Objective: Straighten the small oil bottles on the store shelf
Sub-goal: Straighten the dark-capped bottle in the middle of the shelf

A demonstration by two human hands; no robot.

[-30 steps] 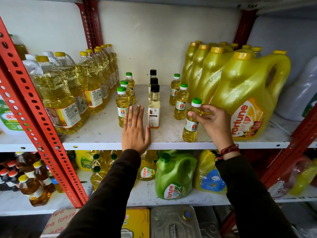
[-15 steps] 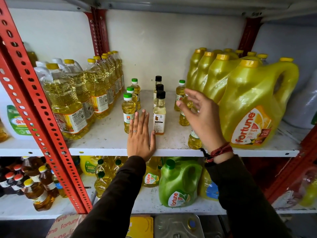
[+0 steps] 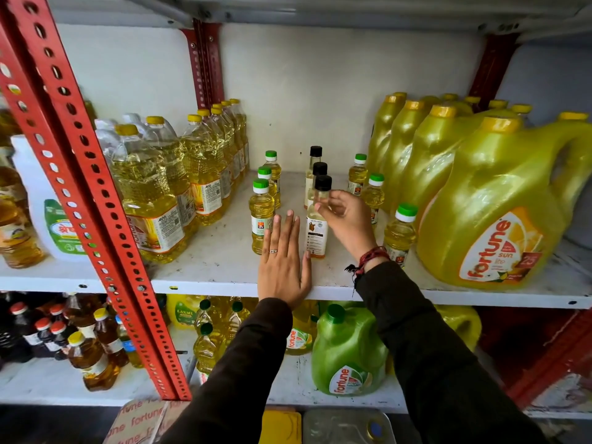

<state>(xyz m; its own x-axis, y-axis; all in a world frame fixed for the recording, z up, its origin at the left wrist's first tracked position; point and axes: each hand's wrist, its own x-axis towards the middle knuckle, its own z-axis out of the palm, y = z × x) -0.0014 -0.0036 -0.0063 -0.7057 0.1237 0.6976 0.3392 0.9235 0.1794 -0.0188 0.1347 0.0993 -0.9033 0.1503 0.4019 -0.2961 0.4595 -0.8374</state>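
Note:
Small oil bottles stand in three rows on the white shelf point(image 3: 208, 277). The left row has green caps, with its front bottle point(image 3: 261, 213) nearest me. The middle row has black caps; its front bottle point(image 3: 317, 232) is clear with a pale label. The right row has green caps, its front bottle point(image 3: 400, 232) beside the big jug. My right hand point(image 3: 344, 219) pinches the neck of the front black-capped bottle with fingertips. My left hand point(image 3: 283, 267) lies flat on the shelf between the left and middle rows, fingers together, holding nothing.
Tall clear oil bottles point(image 3: 153, 193) crowd the left of the shelf. Large yellow Fortune jugs point(image 3: 487, 203) fill the right. A red perforated upright point(image 3: 80, 174) crosses the left foreground. The lower shelf holds a green jug point(image 3: 347, 350) and darker bottles point(image 3: 86, 354).
My right hand left the front right green-capped bottle, swung left and now grips the neck of the front black-capped bottle. My left hand stayed flat on the shelf.

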